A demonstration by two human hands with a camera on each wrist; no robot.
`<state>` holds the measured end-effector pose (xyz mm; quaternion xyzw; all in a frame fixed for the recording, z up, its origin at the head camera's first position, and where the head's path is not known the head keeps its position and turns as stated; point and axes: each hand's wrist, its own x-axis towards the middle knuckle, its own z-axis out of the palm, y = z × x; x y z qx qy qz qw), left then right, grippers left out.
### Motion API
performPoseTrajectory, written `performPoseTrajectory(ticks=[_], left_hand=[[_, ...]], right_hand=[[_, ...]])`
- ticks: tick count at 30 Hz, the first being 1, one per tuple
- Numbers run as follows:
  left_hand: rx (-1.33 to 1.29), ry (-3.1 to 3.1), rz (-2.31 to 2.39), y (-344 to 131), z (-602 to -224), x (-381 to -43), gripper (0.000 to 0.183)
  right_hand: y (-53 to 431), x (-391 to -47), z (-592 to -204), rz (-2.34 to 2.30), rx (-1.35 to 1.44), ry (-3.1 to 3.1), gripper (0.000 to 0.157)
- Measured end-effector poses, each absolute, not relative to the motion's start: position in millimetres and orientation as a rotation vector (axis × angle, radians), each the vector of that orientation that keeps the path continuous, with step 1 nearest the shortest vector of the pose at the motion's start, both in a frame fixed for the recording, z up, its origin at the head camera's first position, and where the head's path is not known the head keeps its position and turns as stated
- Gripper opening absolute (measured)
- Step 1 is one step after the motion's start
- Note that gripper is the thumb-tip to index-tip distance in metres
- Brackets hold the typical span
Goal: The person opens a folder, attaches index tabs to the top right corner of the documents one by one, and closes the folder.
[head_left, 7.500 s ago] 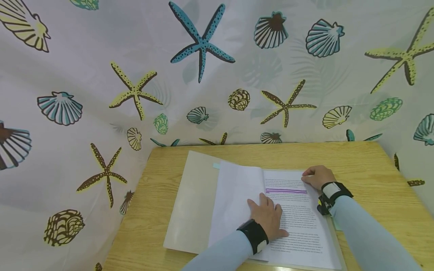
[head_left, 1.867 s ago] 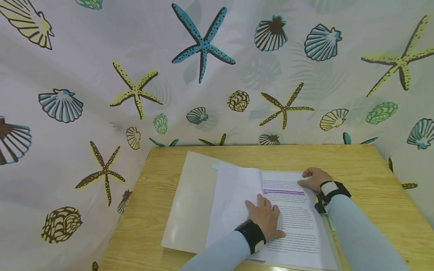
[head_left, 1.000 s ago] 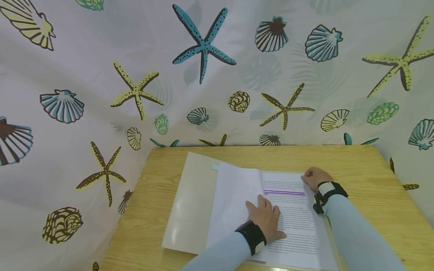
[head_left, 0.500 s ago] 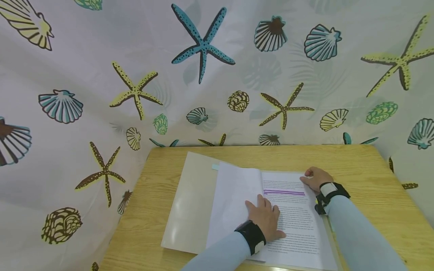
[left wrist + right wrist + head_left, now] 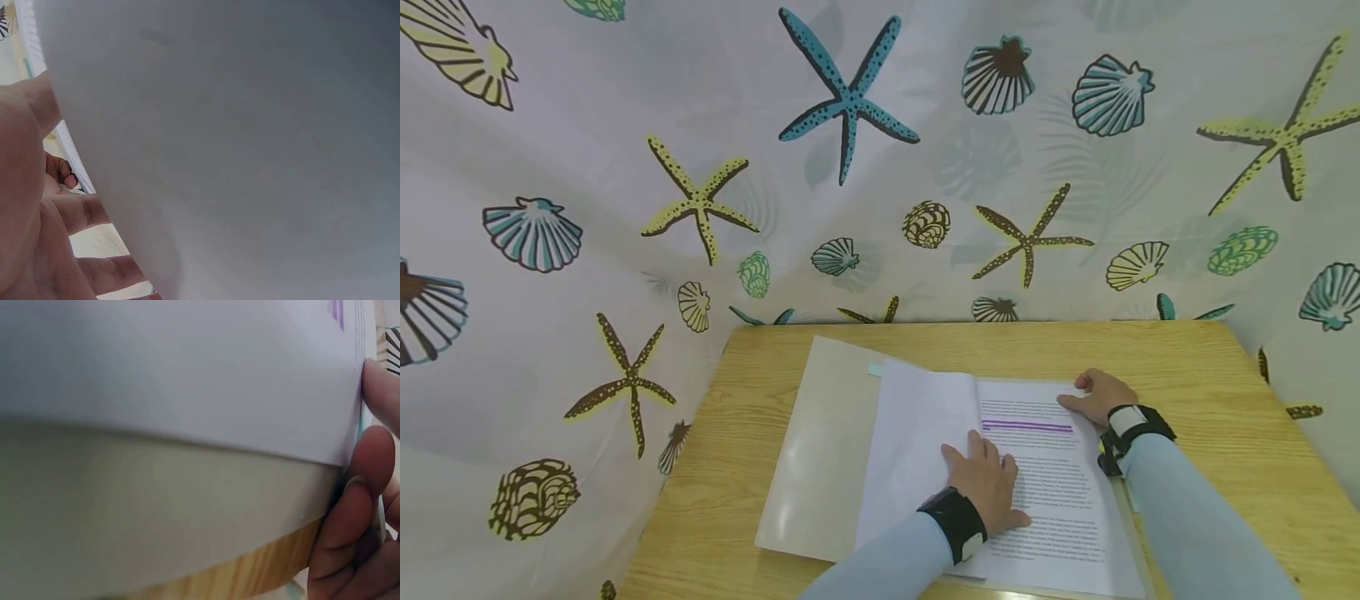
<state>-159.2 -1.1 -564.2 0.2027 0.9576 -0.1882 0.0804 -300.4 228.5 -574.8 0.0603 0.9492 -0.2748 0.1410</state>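
A stapled-looking document lies open in a cream folder (image 5: 820, 450) on the wooden table. Its right-hand printed page (image 5: 1052, 500) carries purple highlighted lines near the top; the turned page (image 5: 917, 433) on the left shows white. My left hand (image 5: 985, 487) rests flat, fingers spread, across the fold between the two. At the top right corner of the printed page is my right hand (image 5: 1101, 400), thumb on the paper and fingers curled at the edge. In the right wrist view the page (image 5: 219, 375) bows above the folder's back cover (image 5: 156, 512), with curled fingertips (image 5: 372, 456) at its corner.
A pale blue tab (image 5: 876, 369) sticks out at the top of the left stack. Behind the wooden table (image 5: 1195, 358) hangs a white curtain (image 5: 880, 217) printed with starfish and shells, which also closes off both sides.
My right thumb has slid slightly left and down on the page corner, and the index finger stands further from it than a second ago. My left hand stays in place.
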Motion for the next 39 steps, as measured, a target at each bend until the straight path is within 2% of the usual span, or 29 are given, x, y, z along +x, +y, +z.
performPoseTrajectory(ticks=[12, 19, 31, 37, 39], left_hand=[[0.617, 2.88, -0.555, -1.6, -563.5, -159.0, 0.091], [0.609, 2.862, -0.541, -0.8, -563.6, -158.8, 0.09], [0.609, 2.878, -0.545, -2.8, -563.6, -158.7, 0.089], [0.604, 2.872, -0.549, -2.5, -563.3, -158.4, 0.089], [0.606, 2.872, -0.543, -2.2, -563.0, -158.1, 0.089]], right_hand=[[232.6, -302.2, -580.7, -0.844, 0.146, 2.735, 0.035], [233.9, -297.9, -576.9, -0.872, 0.128, 2.709, 0.047], [236.1, -300.4, -578.8, -0.937, 0.104, 2.657, 0.038], [231.3, -302.1, -585.7, -0.873, 0.189, 2.732, 0.055], [229.7, -303.2, -586.7, -0.82, 0.186, 2.774, 0.054]])
